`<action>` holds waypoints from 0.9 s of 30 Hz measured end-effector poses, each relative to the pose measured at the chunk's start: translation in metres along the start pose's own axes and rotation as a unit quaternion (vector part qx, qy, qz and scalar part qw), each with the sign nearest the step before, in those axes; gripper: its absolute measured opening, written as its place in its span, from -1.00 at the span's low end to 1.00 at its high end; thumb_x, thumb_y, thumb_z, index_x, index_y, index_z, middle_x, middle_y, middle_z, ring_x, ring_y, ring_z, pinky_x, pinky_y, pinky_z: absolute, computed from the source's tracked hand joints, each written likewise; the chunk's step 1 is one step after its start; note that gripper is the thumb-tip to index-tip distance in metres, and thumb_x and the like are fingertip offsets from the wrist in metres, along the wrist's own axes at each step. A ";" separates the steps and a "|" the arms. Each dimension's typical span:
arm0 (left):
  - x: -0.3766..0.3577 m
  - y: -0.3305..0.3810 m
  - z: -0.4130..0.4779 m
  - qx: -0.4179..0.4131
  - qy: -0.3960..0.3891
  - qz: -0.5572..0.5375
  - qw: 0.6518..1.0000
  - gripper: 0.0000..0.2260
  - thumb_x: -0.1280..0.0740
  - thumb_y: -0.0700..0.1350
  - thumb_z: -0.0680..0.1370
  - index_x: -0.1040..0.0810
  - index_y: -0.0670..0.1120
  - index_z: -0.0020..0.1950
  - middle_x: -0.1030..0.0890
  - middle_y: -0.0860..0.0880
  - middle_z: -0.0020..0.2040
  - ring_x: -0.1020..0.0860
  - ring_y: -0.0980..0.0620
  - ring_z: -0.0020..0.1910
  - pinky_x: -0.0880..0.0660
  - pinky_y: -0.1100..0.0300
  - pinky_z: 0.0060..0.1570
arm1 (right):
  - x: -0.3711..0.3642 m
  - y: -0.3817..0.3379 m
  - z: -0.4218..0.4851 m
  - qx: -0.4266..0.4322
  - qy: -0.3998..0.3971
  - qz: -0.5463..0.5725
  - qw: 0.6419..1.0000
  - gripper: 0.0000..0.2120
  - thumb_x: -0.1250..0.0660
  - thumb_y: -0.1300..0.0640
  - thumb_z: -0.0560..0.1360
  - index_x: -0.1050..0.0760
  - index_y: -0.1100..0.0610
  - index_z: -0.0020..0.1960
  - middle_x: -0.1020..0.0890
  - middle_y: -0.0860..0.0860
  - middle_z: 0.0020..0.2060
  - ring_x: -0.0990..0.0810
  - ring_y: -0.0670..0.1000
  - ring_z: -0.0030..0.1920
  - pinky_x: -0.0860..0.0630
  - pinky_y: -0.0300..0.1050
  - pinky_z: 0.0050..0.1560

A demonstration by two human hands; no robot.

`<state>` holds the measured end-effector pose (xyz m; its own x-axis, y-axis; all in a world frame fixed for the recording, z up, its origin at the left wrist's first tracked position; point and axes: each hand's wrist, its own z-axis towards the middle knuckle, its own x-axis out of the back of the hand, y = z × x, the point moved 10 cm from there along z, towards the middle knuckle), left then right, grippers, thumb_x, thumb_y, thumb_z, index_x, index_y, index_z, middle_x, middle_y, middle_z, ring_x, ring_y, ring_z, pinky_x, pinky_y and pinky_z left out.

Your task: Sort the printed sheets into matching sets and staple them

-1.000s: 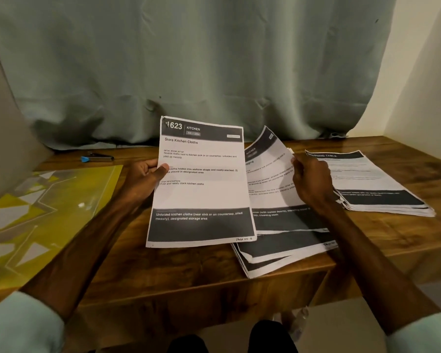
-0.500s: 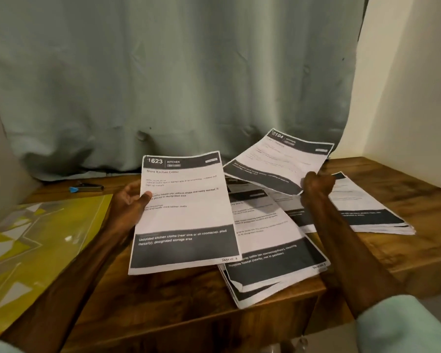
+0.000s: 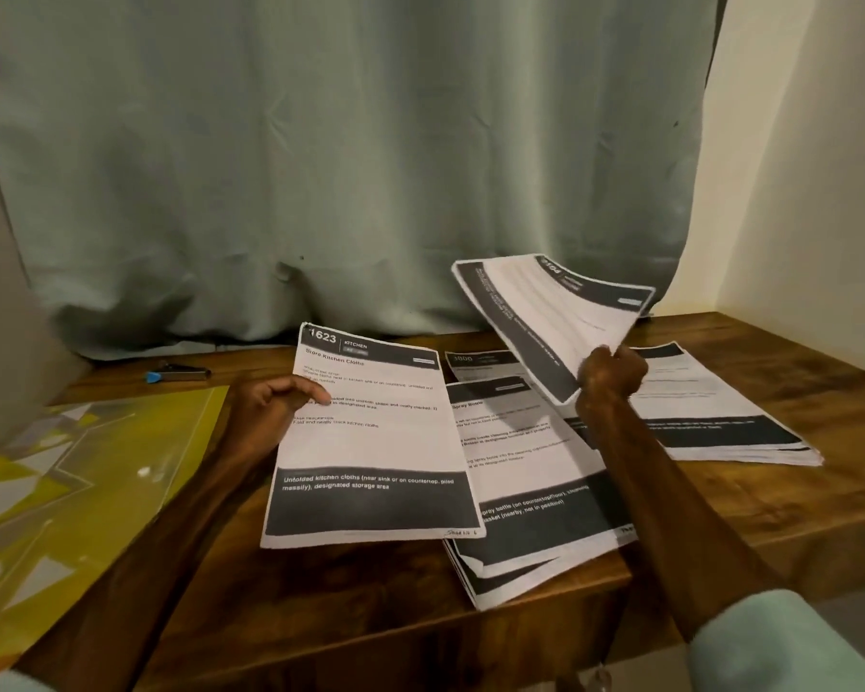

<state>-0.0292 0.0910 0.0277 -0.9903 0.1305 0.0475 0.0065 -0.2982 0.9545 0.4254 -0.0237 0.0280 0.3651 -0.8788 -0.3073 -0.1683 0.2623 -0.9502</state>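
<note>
Grained wooden table [image 3: 350, 606], left hand [image 3: 270, 407] pinching flat 1623 sheet [image 3: 375, 442], right hand [image 3: 612, 372] clutching curled sheet [image 3: 545, 312]

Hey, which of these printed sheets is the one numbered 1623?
The Store Kitchen Cloths sheet held in the left hand; the raised sheet gripped by the right hand reads 104.

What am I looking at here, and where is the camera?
No machine here: these are a person's two bare hands, filmed by a wide-angle camera worn on their head, looking down. The left hand holds the sheet headed 1623 Kitchen. The right hand grips a second sheet, lifted in the air. On the wooden table lie a loose pile of printed sheets at the front edge, a neater stack to the right, a yellow folder and a small blue-tipped tool, perhaps the stapler.
</note>
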 end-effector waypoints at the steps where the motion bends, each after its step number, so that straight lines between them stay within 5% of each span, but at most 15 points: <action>1: -0.002 0.001 -0.002 0.005 -0.003 -0.019 1.000 -0.82 -0.27 -0.37 0.58 -0.68 -0.30 -0.07 -0.73 -0.16 0.03 -0.71 -0.19 0.01 -0.63 0.10 -0.03 | -0.008 -0.007 -0.006 0.050 -0.017 -0.064 0.997 -0.80 -0.23 0.25 0.63 -0.61 0.27 0.12 -0.65 0.08 0.01 -0.62 0.09 0.06 -0.55 -0.04 0.02; 3: -0.005 0.000 -0.003 0.028 -0.011 -0.056 0.998 -0.80 -0.27 -0.33 0.58 -0.69 -0.30 0.04 -0.72 -0.18 0.07 -0.71 -0.21 0.01 -0.66 0.08 -0.06 | -0.039 -0.012 -0.031 0.149 -0.103 -0.154 0.971 -0.80 -0.24 0.27 0.61 -0.64 0.30 0.04 -0.65 0.09 -0.07 -0.57 0.04 -0.10 -0.52 -0.04 -0.14; 6: -0.010 -0.003 -0.008 0.090 -0.039 -0.129 0.987 -0.72 -0.28 -0.15 0.59 -0.67 -0.27 0.18 -0.68 -0.27 0.15 -0.67 -0.32 0.08 -0.61 -0.15 0.12 | -0.077 -0.009 -0.087 0.255 -0.232 -0.209 0.915 -0.83 -0.30 0.22 0.62 -0.64 0.26 0.07 -0.68 0.06 -0.06 -0.62 0.02 -0.10 -0.44 -0.28 -0.26; 10: -0.014 0.001 -0.014 0.093 -0.032 -0.151 0.984 -0.66 -0.23 0.03 0.67 -0.77 -0.07 0.00 -0.74 -0.12 0.02 -0.73 -0.07 -0.05 -0.66 0.15 -0.16 | -0.112 0.003 -0.155 0.298 -0.366 -0.240 0.848 -0.80 -0.36 0.21 0.60 -0.64 0.21 0.20 -0.71 0.00 0.08 -0.65 -0.07 -0.05 -0.47 -0.46 -0.19; 13: -0.009 -0.006 -0.011 0.115 -0.043 -0.148 0.981 -0.65 -0.42 0.09 0.57 -0.67 -0.12 0.23 -0.69 -0.20 0.18 -0.68 -0.25 0.13 -0.58 -0.15 0.20 | -0.123 0.020 -0.177 0.270 -0.445 -0.225 0.824 -0.72 -0.38 0.20 0.60 -0.59 0.18 0.30 -0.67 -0.02 0.21 -0.65 -0.12 0.07 -0.58 -0.37 -0.08; 17: -0.008 -0.019 -0.009 0.160 -0.069 -0.184 0.967 -0.55 -0.40 0.14 0.58 -0.58 -0.10 0.36 -0.64 -0.20 0.26 -0.62 -0.30 0.21 -0.46 -0.30 0.31 | -0.120 0.029 -0.172 0.225 -0.480 -0.208 0.822 -0.69 -0.39 0.19 0.59 -0.57 0.21 0.32 -0.66 0.02 0.24 -0.69 0.00 0.13 -0.67 -0.03 0.07; 21: 0.006 -0.018 -0.005 0.101 -0.004 -0.078 0.992 -0.74 -0.49 -0.13 0.53 -0.65 -0.18 0.19 -0.72 -0.19 0.09 -0.71 -0.24 0.02 -0.59 -0.30 0.13 | -0.110 0.038 -0.164 0.177 -0.501 -0.230 0.815 -0.69 -0.40 0.22 0.58 -0.57 0.24 0.31 -0.67 0.07 0.20 -0.72 0.02 0.06 -0.68 -0.16 -0.10; 24: 0.012 -0.015 -0.003 0.073 0.020 -0.018 0.997 -0.74 -0.54 -0.11 0.48 -0.67 -0.13 0.14 -0.75 -0.08 0.00 -0.73 -0.16 -0.03 -0.64 -0.15 0.06 | -0.093 0.034 -0.148 0.124 -0.486 -0.215 0.838 -0.78 -0.43 0.24 0.56 -0.59 0.32 0.16 -0.72 0.17 0.02 -0.75 0.11 -0.15 -0.68 0.01 -0.26; 27: 0.015 -0.006 -0.002 0.040 0.032 -0.010 0.999 -0.69 -0.54 -0.14 0.47 -0.63 -0.07 0.20 -0.75 0.02 -0.03 -0.74 -0.06 -0.06 -0.67 0.06 -0.13 | -0.061 0.017 -0.109 0.154 -0.431 -0.254 0.852 -0.80 -0.47 0.23 0.52 -0.63 0.32 0.10 -0.72 0.20 -0.03 -0.74 0.14 -0.14 -0.69 -0.02 -0.24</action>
<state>-0.0441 0.0932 0.0219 -0.9971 0.0750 0.0123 -0.0045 -0.2201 0.9755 0.3005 -0.0089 0.0366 0.8786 -0.3257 0.3493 0.4112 0.1436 -0.9002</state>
